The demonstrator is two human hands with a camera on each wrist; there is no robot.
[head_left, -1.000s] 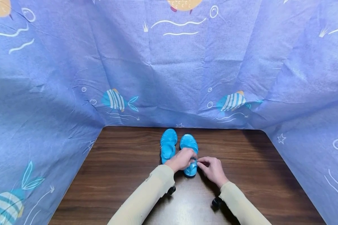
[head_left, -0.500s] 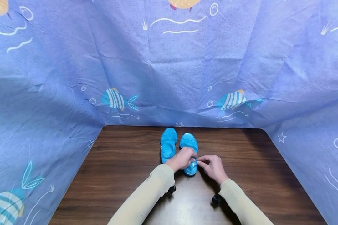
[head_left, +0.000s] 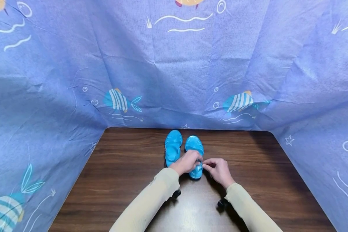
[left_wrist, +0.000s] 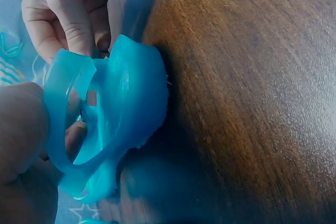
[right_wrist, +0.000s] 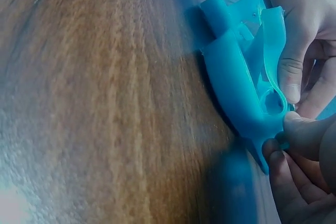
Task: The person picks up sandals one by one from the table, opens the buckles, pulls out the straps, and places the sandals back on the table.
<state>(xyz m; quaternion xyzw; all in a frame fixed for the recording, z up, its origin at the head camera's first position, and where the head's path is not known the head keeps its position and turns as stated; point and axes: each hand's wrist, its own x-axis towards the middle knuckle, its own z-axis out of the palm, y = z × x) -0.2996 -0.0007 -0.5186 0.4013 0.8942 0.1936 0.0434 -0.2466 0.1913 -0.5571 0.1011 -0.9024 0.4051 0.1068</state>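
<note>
Two blue jelly sandals stand side by side on the brown wooden table, toes toward the back. My left hand (head_left: pixel 188 161) reaches over the right sandal (head_left: pixel 194 145) and grips its ankle strap (left_wrist: pixel 55 114). From the right side, my right hand (head_left: pixel 218 170) pinches the strap's fastening at the sandal's side with thumb and forefinger. Both hands' fingertips meet close together there in the right wrist view, where the fingers (right_wrist: pixel 296 132) cover most of the fastening. The left sandal (head_left: pixel 173 145) lies untouched beside my left wrist.
A blue cloth (head_left: pixel 179 71) with printed fish hangs behind the table and along both sides. The wooden table (head_left: pixel 127 167) stretches out around the sandals, its far edge just beyond the toes. Dark wrist devices (head_left: pixel 221 203) sit under both cuffs.
The head view has tilted down slightly, so the scene sits a little higher. Both hands keep their places at the right sandal, with hardly any visible finger motion.
</note>
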